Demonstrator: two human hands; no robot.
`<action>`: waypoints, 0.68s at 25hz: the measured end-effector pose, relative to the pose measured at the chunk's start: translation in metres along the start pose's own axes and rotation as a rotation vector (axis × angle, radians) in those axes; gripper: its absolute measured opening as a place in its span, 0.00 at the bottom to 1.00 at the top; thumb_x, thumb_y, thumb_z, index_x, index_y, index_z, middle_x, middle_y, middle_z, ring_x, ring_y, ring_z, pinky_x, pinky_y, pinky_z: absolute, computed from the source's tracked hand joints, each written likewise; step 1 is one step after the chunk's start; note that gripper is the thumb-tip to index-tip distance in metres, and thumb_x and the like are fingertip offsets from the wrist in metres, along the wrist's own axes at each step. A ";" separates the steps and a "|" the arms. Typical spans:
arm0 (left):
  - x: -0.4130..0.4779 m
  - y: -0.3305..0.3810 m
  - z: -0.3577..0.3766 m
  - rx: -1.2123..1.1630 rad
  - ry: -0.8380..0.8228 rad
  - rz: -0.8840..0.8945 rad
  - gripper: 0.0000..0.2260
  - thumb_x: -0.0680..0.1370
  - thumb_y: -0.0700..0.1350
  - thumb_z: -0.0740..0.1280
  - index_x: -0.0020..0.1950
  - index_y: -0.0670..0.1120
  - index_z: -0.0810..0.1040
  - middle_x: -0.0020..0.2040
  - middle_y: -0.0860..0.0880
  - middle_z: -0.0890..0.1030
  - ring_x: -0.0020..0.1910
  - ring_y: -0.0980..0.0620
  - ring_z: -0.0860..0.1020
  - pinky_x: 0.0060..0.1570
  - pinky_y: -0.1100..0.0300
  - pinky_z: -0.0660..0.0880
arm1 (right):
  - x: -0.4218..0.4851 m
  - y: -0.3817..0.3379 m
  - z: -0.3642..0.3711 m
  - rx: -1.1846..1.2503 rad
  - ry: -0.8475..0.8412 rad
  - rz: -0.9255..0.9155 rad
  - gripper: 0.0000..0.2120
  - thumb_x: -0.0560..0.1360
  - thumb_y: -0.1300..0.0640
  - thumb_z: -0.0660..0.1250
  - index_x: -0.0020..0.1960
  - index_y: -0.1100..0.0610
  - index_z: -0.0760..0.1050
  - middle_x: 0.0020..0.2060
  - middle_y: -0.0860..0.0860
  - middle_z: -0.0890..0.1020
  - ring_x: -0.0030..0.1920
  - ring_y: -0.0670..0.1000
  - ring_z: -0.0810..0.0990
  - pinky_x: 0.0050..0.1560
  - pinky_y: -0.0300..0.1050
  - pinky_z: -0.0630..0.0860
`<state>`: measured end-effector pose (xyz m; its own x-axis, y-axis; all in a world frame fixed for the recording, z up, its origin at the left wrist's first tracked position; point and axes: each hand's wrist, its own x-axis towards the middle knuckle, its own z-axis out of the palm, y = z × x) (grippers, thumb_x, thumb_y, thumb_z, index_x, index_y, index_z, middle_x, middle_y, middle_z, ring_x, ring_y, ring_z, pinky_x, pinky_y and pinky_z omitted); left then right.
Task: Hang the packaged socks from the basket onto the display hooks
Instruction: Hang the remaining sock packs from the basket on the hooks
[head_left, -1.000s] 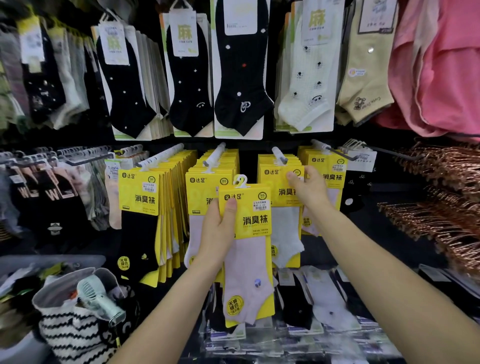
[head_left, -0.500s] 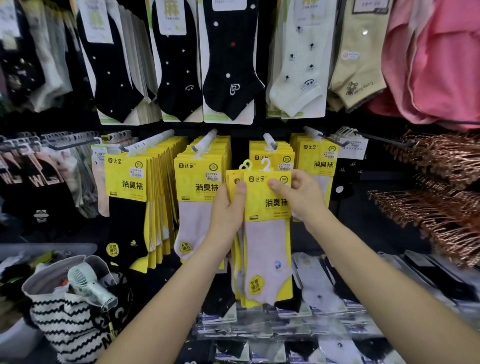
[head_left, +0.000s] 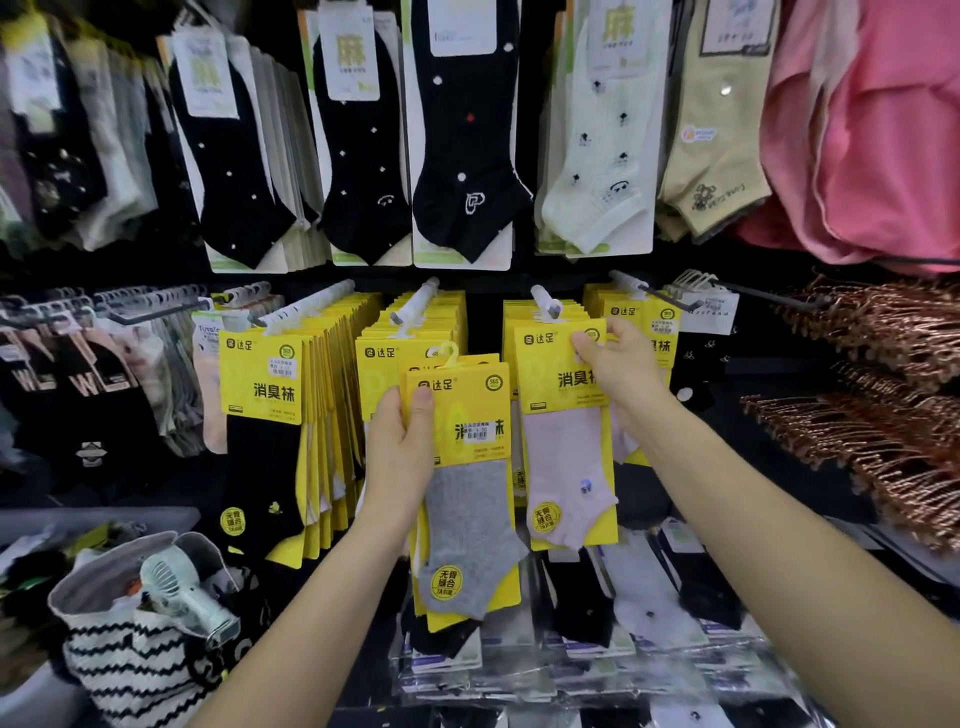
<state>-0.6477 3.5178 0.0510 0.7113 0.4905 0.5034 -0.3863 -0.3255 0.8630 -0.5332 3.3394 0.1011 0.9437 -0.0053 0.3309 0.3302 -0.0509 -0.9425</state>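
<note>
My left hand (head_left: 400, 452) grips a small stack of yellow-carded sock packs by the left edge, with a grey sock pack (head_left: 470, 499) at the front and its hanger loop free at the top. My right hand (head_left: 615, 371) pinches the upper right of a pink sock pack (head_left: 563, 452). That pack's top sits at the tip of a white-tipped display hook (head_left: 545, 304), in front of other yellow packs. More yellow packs fill the hooks to the left (head_left: 415, 301) and the hook to the right (head_left: 628, 283).
A striped bag (head_left: 130, 670) holding a small hand fan (head_left: 182, 592) stands at the lower left. Copper hangers (head_left: 883, 415) jut out on the right. Larger socks hang in the row above, and flat plastic-wrapped packs (head_left: 597, 649) lie below my arms.
My right hand has taken the pink pack off the stack and carried it up and right to the hook. The grey pack now fronts the stack in my left hand.
</note>
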 end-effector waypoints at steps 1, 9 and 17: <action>0.000 0.000 -0.001 -0.002 0.001 0.003 0.11 0.81 0.49 0.57 0.45 0.46 0.73 0.38 0.50 0.74 0.35 0.59 0.71 0.36 0.64 0.70 | 0.001 0.000 0.006 -0.018 0.016 -0.002 0.13 0.78 0.57 0.64 0.61 0.57 0.71 0.40 0.50 0.78 0.40 0.46 0.77 0.39 0.41 0.73; -0.005 0.002 0.007 -0.057 -0.046 -0.038 0.13 0.81 0.48 0.57 0.50 0.39 0.74 0.42 0.44 0.76 0.40 0.51 0.73 0.42 0.51 0.72 | 0.000 0.011 0.010 -0.135 0.160 0.001 0.13 0.76 0.56 0.65 0.60 0.57 0.69 0.45 0.49 0.76 0.45 0.49 0.75 0.40 0.40 0.70; -0.013 0.006 0.042 -0.181 -0.061 -0.088 0.05 0.78 0.47 0.64 0.50 0.47 0.76 0.46 0.50 0.82 0.45 0.54 0.80 0.42 0.59 0.79 | -0.056 0.025 0.012 -0.091 -0.110 -0.177 0.07 0.72 0.48 0.69 0.45 0.45 0.71 0.43 0.45 0.80 0.47 0.46 0.80 0.46 0.43 0.77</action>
<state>-0.6349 3.4756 0.0482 0.7793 0.4586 0.4271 -0.4164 -0.1304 0.8998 -0.5779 3.3501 0.0587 0.8695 0.1208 0.4790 0.4923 -0.1313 -0.8605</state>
